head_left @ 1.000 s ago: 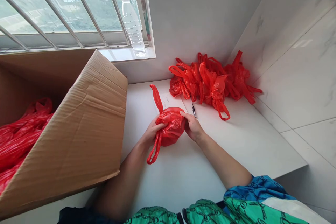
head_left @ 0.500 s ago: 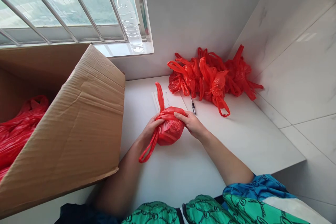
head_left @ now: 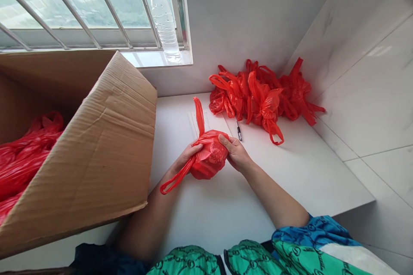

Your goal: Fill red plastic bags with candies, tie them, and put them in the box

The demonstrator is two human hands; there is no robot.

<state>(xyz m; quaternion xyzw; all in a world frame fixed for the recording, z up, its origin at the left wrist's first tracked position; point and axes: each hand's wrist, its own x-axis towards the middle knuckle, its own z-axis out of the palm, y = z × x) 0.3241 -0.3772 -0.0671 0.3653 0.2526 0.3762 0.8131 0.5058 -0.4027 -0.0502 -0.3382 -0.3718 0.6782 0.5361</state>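
Between my two hands, above the white tabletop, is a filled red plastic bag (head_left: 210, 159) with its neck bunched and two handle loops sticking out, one upward and one toward the lower left. My left hand (head_left: 190, 154) is closed on the bag's gathered neck, thumb on top. My right hand (head_left: 238, 153) grips the opposite side, its thumb pressed on the bag and its fingers mostly hidden behind. What the bag contains is hidden. Behind it lie a sheet of paper (head_left: 209, 121), partly covered, and a black pen (head_left: 239, 131).
Several knotted red plastic bags (head_left: 258, 94) are heaped against the wall at the back right. An open cardboard box (head_left: 112, 150) on the left holds more red bags (head_left: 29, 150). A clear water bottle (head_left: 164, 21) stands on the sill by the barred window. The white table (head_left: 309, 172) ends at the right.
The lower handle loop has swung further left and up. Both hands keep their grip, my left thumb shifting slightly on the neck. The whole view has shifted a little.
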